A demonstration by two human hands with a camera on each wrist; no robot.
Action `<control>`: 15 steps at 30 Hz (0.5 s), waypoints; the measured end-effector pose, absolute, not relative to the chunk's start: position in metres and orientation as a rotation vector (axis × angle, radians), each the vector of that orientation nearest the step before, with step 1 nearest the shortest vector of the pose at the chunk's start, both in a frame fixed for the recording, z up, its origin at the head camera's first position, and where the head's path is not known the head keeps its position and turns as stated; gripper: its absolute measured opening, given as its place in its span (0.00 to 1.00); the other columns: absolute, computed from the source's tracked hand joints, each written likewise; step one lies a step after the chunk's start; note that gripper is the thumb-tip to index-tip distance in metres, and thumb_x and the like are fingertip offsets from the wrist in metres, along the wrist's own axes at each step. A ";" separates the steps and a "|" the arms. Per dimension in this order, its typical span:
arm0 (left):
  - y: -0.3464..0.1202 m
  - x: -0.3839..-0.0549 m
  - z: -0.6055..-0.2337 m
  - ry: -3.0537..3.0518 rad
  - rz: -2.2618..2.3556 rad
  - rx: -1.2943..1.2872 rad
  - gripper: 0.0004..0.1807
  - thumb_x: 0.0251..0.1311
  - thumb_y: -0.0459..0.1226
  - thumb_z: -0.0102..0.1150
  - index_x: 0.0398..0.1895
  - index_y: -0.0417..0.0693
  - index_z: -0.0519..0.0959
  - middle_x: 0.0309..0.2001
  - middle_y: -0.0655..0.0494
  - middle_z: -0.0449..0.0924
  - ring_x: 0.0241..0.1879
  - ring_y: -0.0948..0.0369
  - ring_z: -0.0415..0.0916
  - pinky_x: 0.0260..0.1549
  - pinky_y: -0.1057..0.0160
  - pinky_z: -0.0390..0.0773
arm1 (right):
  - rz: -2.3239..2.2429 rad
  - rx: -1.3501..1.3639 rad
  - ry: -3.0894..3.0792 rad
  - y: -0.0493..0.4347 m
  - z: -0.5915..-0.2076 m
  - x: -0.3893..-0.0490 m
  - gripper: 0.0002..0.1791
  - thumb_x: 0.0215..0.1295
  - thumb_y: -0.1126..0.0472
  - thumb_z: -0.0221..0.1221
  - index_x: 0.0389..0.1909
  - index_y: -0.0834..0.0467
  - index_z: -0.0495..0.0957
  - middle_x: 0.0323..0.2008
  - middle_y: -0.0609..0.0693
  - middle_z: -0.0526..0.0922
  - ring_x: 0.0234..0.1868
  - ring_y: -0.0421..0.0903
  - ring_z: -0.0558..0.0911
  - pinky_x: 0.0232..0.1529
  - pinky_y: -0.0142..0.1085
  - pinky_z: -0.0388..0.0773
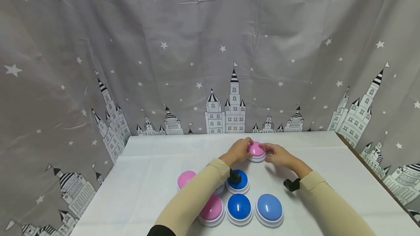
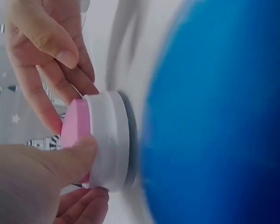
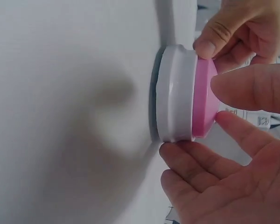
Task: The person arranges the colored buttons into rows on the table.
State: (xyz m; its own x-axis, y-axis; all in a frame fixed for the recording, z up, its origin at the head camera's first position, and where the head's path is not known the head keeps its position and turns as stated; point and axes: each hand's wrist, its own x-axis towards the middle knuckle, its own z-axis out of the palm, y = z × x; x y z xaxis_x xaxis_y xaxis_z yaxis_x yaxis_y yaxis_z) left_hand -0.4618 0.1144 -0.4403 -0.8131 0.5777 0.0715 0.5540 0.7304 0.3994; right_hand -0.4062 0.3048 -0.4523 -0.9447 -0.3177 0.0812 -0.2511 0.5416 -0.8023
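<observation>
A push button with a pink dome [image 1: 256, 149] and white round base [image 2: 107, 140] is at the far side of the white table, between both hands. My left hand [image 1: 238, 151] grips it from the left, thumb on the dome's edge and fingers at the base. From the other side my right hand [image 1: 279, 156] touches it with extended fingers [image 3: 191, 158]. Its thumb [image 3: 247, 86] stands away from the dome in the left wrist view. Below my left wrist is a blue button [image 1: 242, 183], whose dome [image 2: 219, 116] fills the right of the left wrist view.
Nearer on the white table [image 1: 147, 177] stand another blue button [image 1: 238, 207], a light blue button [image 1: 269, 207] and two pink buttons, one left [image 1: 186, 177] and one in front [image 1: 211, 208]. My left sleeve partly hides these pink ones and another base. A grey castle-print curtain [image 1: 177, 65] hangs behind.
</observation>
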 end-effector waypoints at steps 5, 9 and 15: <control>0.108 -0.445 -0.440 2.826 0.634 0.984 0.24 0.52 0.40 0.65 0.52 0.54 0.70 0.36 0.59 0.73 0.36 0.65 0.69 0.40 0.68 0.70 | -1.300 -0.526 2.731 0.306 -0.448 -0.383 0.31 0.55 0.68 0.58 0.62 0.64 0.64 0.60 0.61 0.68 0.58 0.59 0.69 0.57 0.54 0.63; 0.100 -0.431 -0.438 2.813 0.602 1.047 0.24 0.51 0.45 0.65 0.51 0.57 0.70 0.38 0.62 0.74 0.37 0.67 0.69 0.41 0.69 0.71 | -1.241 -0.576 2.768 0.304 -0.443 -0.363 0.31 0.55 0.66 0.59 0.62 0.64 0.64 0.59 0.60 0.70 0.56 0.59 0.71 0.55 0.56 0.63; 0.094 -0.401 -0.431 2.820 0.517 1.119 0.24 0.49 0.50 0.65 0.50 0.61 0.71 0.40 0.63 0.75 0.39 0.68 0.71 0.39 0.67 0.73 | -1.257 -0.665 2.732 0.306 -0.441 -0.332 0.30 0.56 0.66 0.59 0.62 0.65 0.64 0.59 0.60 0.70 0.55 0.59 0.71 0.55 0.59 0.62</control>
